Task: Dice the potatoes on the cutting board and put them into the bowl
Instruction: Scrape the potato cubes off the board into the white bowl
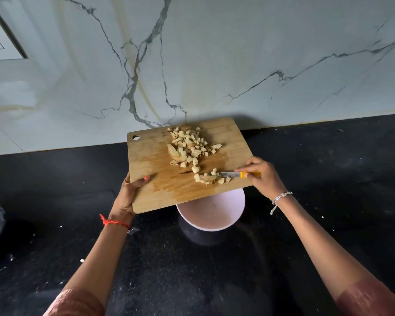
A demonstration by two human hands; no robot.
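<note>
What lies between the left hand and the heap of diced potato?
In the head view, only bare, stained cutting board lies between the left hand and the diced potato heap.

The wooden cutting board (160, 190) is rectangular with rounded corners and a small hole in its far left corner, and its surface is stained damp. It is raised above the black counter, and its near edge covers the far part of the bowl. The diced potatoes (187, 144), pale uneven cubes, are heaped on the board's far middle, with a smaller cluster close to its near right edge. The pale pink bowl (211, 228) stands upright below.
</note>
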